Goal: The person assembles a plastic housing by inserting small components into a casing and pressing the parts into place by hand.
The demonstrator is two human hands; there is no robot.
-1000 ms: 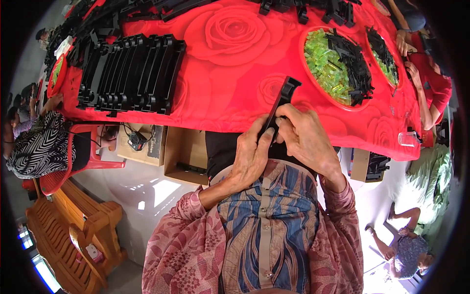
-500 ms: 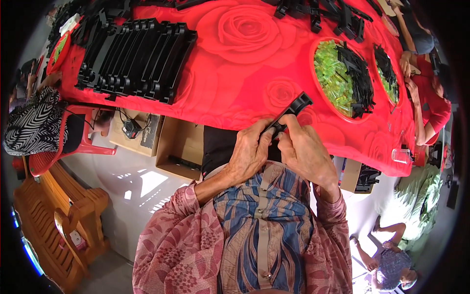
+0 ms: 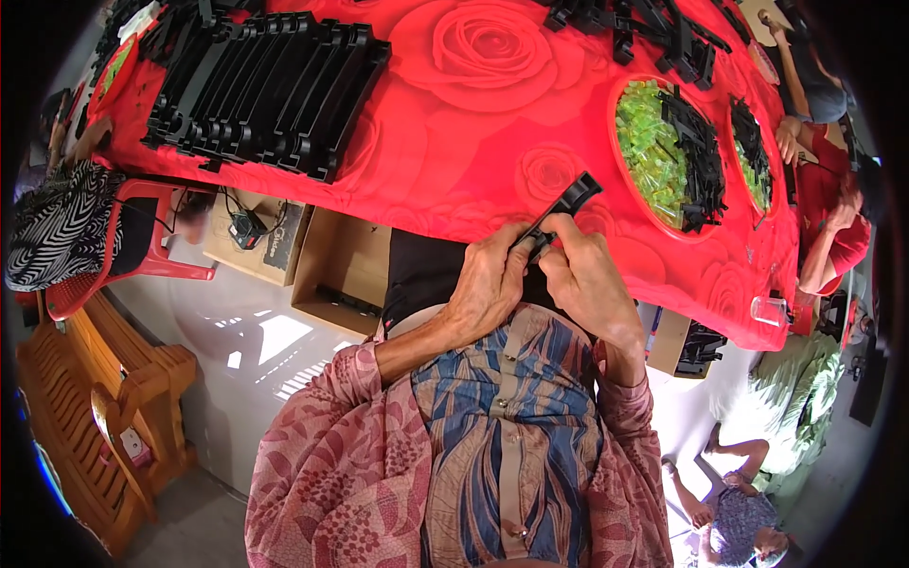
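Note:
A long black plastic piece (image 3: 574, 196) slants up and to the right between my hands, just off the table's near edge. My left hand (image 3: 490, 281) pinches its lower part, thumb and fingers pressed together. On the other side, my right hand (image 3: 589, 284) is curled round the same piece, with the index finger laid along it. The piece's far end, with a raised lip, sticks out beyond my fingers. Whether a small part sits under my fingertips is hidden.
A row of black plastic pieces (image 3: 270, 95) lies at the table's left. To the right stands a red basin (image 3: 620, 156) of yellow-green pieces and thin black strips, with a similar basin beyond. Cardboard boxes (image 3: 346, 251) sit below the red tablecloth (image 3: 445, 189). Other people sit at the sides.
The view has shifted slightly. Both hands keep their grip on the black piece, with little change in their pose. At the right, the person in red has raised a hand.

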